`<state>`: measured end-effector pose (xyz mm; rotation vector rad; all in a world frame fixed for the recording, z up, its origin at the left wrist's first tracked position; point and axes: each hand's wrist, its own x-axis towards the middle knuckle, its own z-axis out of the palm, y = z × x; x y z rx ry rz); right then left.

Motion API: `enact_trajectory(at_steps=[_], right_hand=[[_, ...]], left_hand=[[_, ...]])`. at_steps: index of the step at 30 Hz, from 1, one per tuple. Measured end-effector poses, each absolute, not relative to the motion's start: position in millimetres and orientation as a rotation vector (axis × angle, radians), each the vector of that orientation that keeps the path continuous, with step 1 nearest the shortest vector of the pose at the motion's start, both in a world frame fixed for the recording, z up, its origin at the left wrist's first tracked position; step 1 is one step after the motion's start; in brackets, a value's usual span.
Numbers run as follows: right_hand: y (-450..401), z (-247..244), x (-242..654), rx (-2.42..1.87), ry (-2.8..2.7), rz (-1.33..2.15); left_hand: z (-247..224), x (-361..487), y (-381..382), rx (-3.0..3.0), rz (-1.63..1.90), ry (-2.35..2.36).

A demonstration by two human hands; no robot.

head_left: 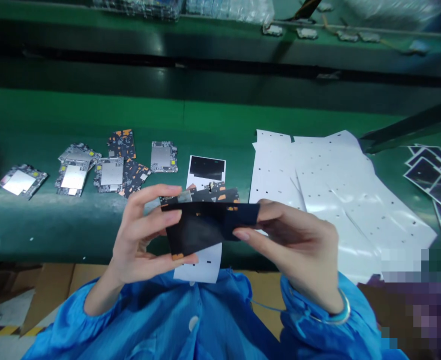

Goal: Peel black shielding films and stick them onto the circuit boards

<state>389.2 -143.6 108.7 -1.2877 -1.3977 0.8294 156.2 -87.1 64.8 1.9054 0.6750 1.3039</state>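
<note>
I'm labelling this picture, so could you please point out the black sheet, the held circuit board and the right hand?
Black sheet [205,227], head view: middle of its face.
Held circuit board [209,196], head view: exposed upper part.
Right hand [303,241], head view: its middle.

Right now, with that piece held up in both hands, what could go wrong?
The right hand pinches one end of the black sheet, so an uneven pull might crease it.

The left hand grips the circuit board by its edges, above the bench; a slip could drop it.

Some overlapping boards lie on the bench, and might scratch each other if knocked.
</note>
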Motion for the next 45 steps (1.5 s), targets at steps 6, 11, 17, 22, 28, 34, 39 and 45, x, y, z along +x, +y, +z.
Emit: enact_trajectory(at_steps=[6, 11, 17, 22, 28, 34, 39, 45], right_hand=[[-146, 110, 402, -1.474, -1.847, 0.238], [-133, 76, 412, -1.634, -1.907, 0.017], [-115, -9, 395, -1.55, -2.158, 0.411], [-129, -16, 398, -1.437, -2.042, 0.499], [-135, 26, 397, -1.256, -2.081, 0.47], [-100, 67, 403, -1.218, -2.022, 0.115], [-89, 83, 409, -1.094, -2.157, 0.056], [-94, 84, 411, -1.174, -2.101, 0.056]], left_hand=[[74, 147, -82, 2.244, 1.264, 0.545], [81, 170, -20, 2.402, 1.262, 0.515], [43, 221, 75, 1.989, 0.883, 1.138], [33, 190, 13, 1.896, 0.646, 1.188], [38, 191, -54, 1.362, 0.767, 1.006], [49, 207, -70, 1.649, 0.958, 0.977], [57, 210, -77, 1.891, 0.998, 0.965], [66, 216, -75, 2.007, 0.962, 0.91]])
